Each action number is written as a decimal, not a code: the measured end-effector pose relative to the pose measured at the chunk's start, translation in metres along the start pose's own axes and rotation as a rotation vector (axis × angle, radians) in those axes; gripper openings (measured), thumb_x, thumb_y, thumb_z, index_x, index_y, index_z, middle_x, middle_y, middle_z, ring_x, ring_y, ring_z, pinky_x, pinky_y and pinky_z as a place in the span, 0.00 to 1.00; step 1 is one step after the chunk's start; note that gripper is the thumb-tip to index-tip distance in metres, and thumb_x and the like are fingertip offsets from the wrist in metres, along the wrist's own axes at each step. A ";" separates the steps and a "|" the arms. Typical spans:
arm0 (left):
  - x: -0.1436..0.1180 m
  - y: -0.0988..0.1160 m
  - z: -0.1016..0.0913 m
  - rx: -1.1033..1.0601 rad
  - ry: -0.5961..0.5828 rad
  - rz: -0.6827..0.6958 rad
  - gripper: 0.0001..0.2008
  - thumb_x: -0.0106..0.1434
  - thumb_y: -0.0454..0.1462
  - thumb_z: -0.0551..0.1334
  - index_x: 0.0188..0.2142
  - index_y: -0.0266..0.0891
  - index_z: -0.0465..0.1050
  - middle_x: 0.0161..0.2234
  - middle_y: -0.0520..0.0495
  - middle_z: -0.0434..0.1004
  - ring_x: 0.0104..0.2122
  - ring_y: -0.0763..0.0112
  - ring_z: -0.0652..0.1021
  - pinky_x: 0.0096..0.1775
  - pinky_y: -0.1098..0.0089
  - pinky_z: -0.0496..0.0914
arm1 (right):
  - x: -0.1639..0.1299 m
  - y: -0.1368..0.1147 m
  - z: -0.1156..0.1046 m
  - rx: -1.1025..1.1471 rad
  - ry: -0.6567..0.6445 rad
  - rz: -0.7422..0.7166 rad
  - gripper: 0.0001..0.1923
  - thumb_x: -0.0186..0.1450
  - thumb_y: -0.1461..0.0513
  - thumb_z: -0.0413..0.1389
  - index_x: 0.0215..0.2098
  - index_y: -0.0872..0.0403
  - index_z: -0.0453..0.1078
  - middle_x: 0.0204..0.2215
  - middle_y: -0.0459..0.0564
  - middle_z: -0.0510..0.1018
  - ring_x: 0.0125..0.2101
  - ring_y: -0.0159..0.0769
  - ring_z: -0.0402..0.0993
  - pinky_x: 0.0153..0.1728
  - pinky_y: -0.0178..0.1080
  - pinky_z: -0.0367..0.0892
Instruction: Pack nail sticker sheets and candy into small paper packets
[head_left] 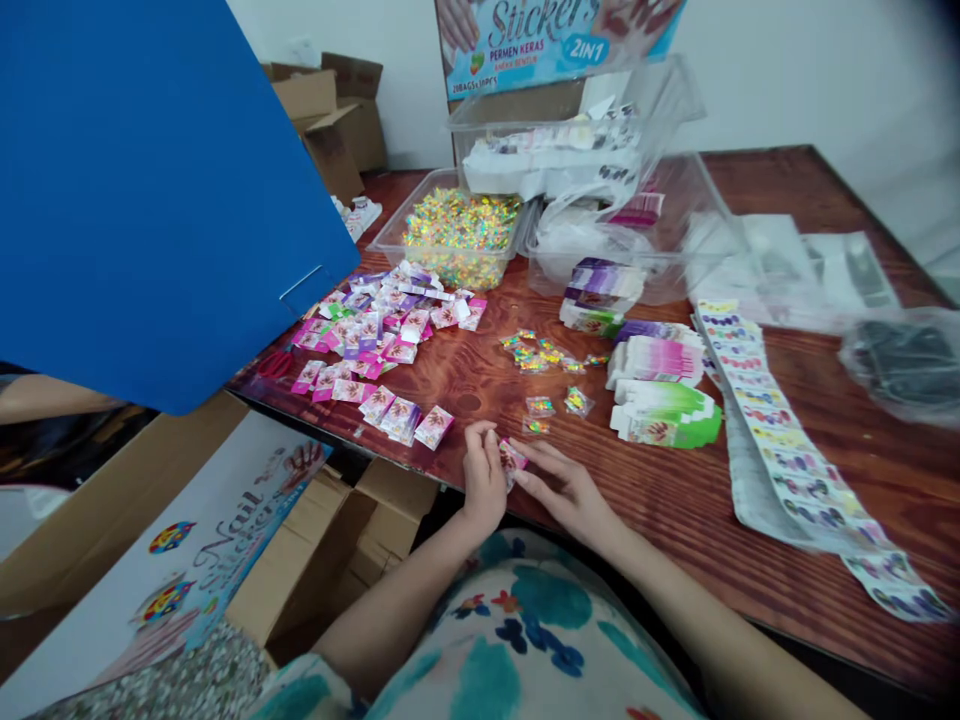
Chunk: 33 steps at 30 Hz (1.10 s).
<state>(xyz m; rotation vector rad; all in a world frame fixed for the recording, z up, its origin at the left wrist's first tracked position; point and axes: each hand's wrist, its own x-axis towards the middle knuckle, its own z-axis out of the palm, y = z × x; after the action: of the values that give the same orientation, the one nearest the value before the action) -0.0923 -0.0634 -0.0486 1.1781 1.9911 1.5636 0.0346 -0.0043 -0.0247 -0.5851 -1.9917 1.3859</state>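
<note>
Head view: we see left hand (484, 478) and right hand (564, 487) pinching together small pink printed packet (512, 459) at wooden table (675, 500) edge, fingers closed on it; loose wrapped candies (540, 355) near.

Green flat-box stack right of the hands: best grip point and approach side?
Judging by its pose, take the green flat-box stack across its short width near the middle, coming from above. It lies flat on the table, long axis left-right; the pink stack sits close behind and the sticker sheet strip on its right.
</note>
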 end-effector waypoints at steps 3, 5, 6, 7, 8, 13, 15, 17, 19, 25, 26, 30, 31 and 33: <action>-0.004 0.005 -0.006 0.076 0.027 0.028 0.10 0.72 0.39 0.45 0.46 0.40 0.61 0.37 0.46 0.73 0.35 0.70 0.76 0.38 0.70 0.70 | 0.006 0.007 0.008 0.114 0.084 0.094 0.15 0.65 0.53 0.57 0.47 0.49 0.77 0.40 0.52 0.80 0.42 0.41 0.76 0.45 0.44 0.72; -0.006 0.008 -0.016 0.222 0.079 0.149 0.10 0.70 0.39 0.50 0.47 0.39 0.63 0.39 0.43 0.72 0.39 0.67 0.76 0.41 0.67 0.70 | 0.019 0.012 0.013 0.215 0.123 0.181 0.15 0.63 0.53 0.60 0.45 0.49 0.78 0.41 0.52 0.81 0.43 0.43 0.76 0.49 0.47 0.70; -0.006 0.010 -0.022 0.322 0.127 0.235 0.10 0.68 0.40 0.54 0.46 0.39 0.64 0.41 0.41 0.71 0.42 0.64 0.75 0.44 0.64 0.70 | 0.027 0.014 0.016 0.267 0.135 0.221 0.15 0.62 0.53 0.61 0.44 0.49 0.78 0.41 0.51 0.82 0.44 0.43 0.76 0.50 0.48 0.69; -0.005 0.010 -0.029 0.428 0.173 0.326 0.11 0.66 0.41 0.58 0.45 0.38 0.66 0.44 0.39 0.70 0.45 0.61 0.74 0.47 0.60 0.69 | 0.037 0.016 0.021 0.317 0.134 0.256 0.15 0.61 0.53 0.61 0.44 0.49 0.78 0.42 0.51 0.82 0.44 0.44 0.76 0.50 0.48 0.69; -0.003 0.009 -0.037 0.531 0.211 0.405 0.11 0.64 0.40 0.61 0.44 0.38 0.67 0.45 0.38 0.69 0.48 0.58 0.72 0.49 0.57 0.67 | 0.048 0.016 0.027 0.359 0.118 0.277 0.16 0.61 0.53 0.61 0.45 0.49 0.78 0.43 0.50 0.82 0.43 0.43 0.77 0.48 0.48 0.70; 0.017 -0.009 -0.069 0.838 0.216 0.478 0.06 0.64 0.33 0.59 0.41 0.39 0.72 0.43 0.38 0.71 0.46 0.56 0.70 0.46 0.56 0.67 | 0.095 0.017 0.068 0.194 0.044 0.161 0.18 0.62 0.50 0.58 0.42 0.53 0.78 0.37 0.53 0.80 0.37 0.41 0.76 0.41 0.44 0.72; 0.021 -0.015 -0.075 0.881 0.203 0.442 0.07 0.64 0.32 0.58 0.40 0.39 0.72 0.42 0.39 0.72 0.44 0.58 0.71 0.44 0.58 0.67 | 0.104 0.018 0.076 0.079 0.073 0.118 0.17 0.61 0.50 0.59 0.40 0.53 0.78 0.34 0.53 0.78 0.33 0.39 0.74 0.37 0.43 0.72; 0.023 -0.017 -0.078 0.877 0.191 0.443 0.06 0.64 0.33 0.59 0.40 0.39 0.73 0.42 0.40 0.72 0.44 0.58 0.70 0.45 0.59 0.67 | 0.106 0.018 0.074 0.008 0.093 0.088 0.17 0.62 0.52 0.59 0.43 0.53 0.77 0.35 0.53 0.75 0.31 0.38 0.73 0.34 0.42 0.71; 0.027 -0.014 -0.080 0.842 0.196 0.484 0.05 0.64 0.35 0.60 0.38 0.39 0.73 0.42 0.40 0.72 0.45 0.58 0.70 0.47 0.58 0.66 | 0.103 0.018 0.062 -0.083 0.090 0.030 0.15 0.64 0.53 0.56 0.44 0.51 0.76 0.35 0.52 0.75 0.31 0.38 0.72 0.32 0.41 0.70; 0.102 0.007 -0.108 0.869 0.244 0.403 0.10 0.66 0.41 0.56 0.37 0.39 0.75 0.40 0.39 0.71 0.46 0.56 0.70 0.50 0.55 0.64 | 0.082 0.019 0.001 -0.289 0.097 -0.086 0.14 0.68 0.55 0.52 0.39 0.52 0.76 0.33 0.52 0.76 0.33 0.39 0.75 0.34 0.40 0.70; 0.126 0.009 -0.116 0.921 0.245 0.339 0.12 0.66 0.42 0.56 0.39 0.38 0.75 0.43 0.37 0.70 0.49 0.52 0.69 0.50 0.54 0.64 | 0.077 0.019 -0.010 -0.315 0.109 -0.089 0.14 0.68 0.55 0.52 0.39 0.52 0.76 0.32 0.52 0.76 0.33 0.39 0.75 0.33 0.40 0.71; 0.220 0.004 -0.149 1.030 0.283 -0.088 0.27 0.64 0.49 0.56 0.57 0.37 0.65 0.58 0.29 0.62 0.58 0.40 0.63 0.54 0.47 0.60 | 0.049 0.021 -0.046 -0.409 0.137 -0.123 0.12 0.68 0.55 0.52 0.40 0.51 0.76 0.34 0.51 0.79 0.34 0.39 0.77 0.35 0.39 0.72; 0.238 0.001 -0.155 1.006 0.243 -0.228 0.31 0.64 0.52 0.55 0.60 0.37 0.61 0.61 0.29 0.59 0.61 0.39 0.60 0.55 0.47 0.59 | 0.041 0.022 -0.053 -0.432 0.151 -0.138 0.12 0.68 0.55 0.52 0.41 0.50 0.76 0.34 0.51 0.79 0.35 0.39 0.77 0.36 0.39 0.72; 0.261 -0.008 -0.163 0.962 0.133 -0.402 0.37 0.64 0.56 0.51 0.63 0.35 0.55 0.63 0.27 0.58 0.62 0.40 0.61 0.56 0.48 0.60 | 0.024 0.023 -0.064 -0.470 0.189 -0.166 0.11 0.68 0.57 0.53 0.42 0.49 0.75 0.35 0.50 0.79 0.35 0.39 0.78 0.36 0.39 0.72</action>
<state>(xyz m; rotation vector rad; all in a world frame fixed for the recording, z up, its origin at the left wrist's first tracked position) -0.3646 0.0356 0.0540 0.8355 2.9503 0.4587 0.0635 0.0613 -0.0254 -0.7066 -2.1595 0.7327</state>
